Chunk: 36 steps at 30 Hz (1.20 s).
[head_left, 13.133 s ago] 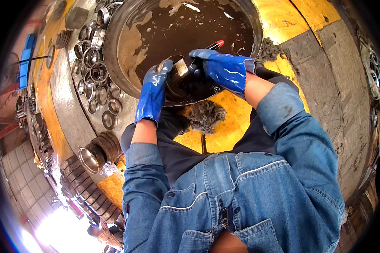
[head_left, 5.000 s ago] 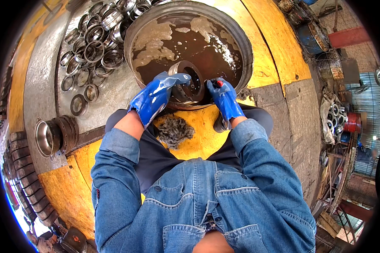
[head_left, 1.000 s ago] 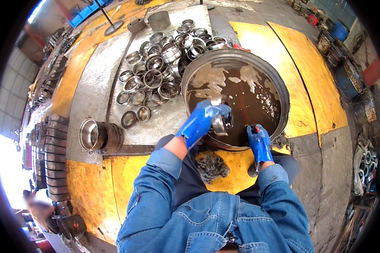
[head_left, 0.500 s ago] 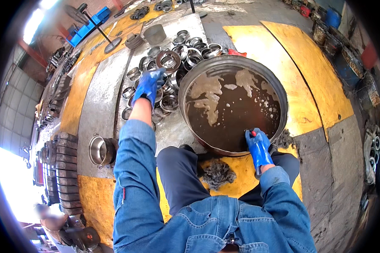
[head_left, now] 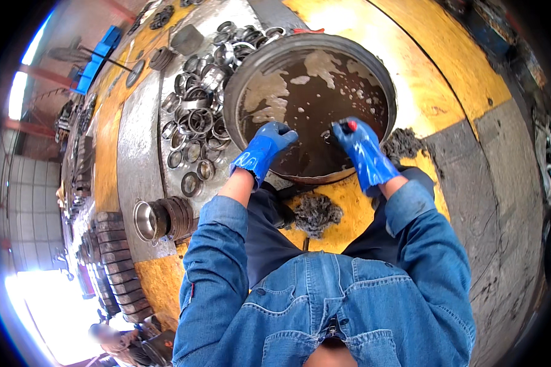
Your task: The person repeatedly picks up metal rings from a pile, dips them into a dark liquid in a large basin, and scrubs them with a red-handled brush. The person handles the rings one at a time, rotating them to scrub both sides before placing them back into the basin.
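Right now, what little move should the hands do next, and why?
Perhaps dip the blue-gloved left hand into the brown, pale-patched liquid in the wide, round metal tub: that hand shows over the liquid and seems to hold nothing, while the blue-gloved right hand grips a small red-tipped thing. I can't see beneath the liquid.

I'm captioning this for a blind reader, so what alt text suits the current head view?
A left hand and a right hand, both in blue gloves, are over a round tub of brown liquid, the right with something red in its grip. Metal rings lie heaped left of the tub; a grey clump lies between the person's legs.
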Each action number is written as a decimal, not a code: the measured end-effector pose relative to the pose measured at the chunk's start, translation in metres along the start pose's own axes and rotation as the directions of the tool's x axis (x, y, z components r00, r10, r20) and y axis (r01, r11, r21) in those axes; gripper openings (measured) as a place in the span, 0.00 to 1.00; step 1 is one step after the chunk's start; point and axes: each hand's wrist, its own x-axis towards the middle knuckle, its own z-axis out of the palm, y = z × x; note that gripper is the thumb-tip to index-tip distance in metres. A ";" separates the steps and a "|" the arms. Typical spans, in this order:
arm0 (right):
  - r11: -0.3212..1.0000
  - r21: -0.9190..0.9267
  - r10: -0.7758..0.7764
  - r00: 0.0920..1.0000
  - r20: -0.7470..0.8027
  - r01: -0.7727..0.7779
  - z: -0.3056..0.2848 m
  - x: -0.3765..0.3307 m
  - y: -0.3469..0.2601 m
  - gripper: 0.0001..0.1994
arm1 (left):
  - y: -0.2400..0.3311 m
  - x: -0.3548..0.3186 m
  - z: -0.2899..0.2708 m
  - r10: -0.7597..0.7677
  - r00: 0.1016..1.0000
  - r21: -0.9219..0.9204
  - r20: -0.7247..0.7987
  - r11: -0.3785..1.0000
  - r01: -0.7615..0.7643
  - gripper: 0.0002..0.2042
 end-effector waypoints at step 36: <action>0.845 0.321 0.417 0.903 0.105 -0.428 -0.084 0.106 0.011 0.21 | 0.098 0.099 0.202 0.271 0.868 -0.070 0.415 0.961 -0.267 0.28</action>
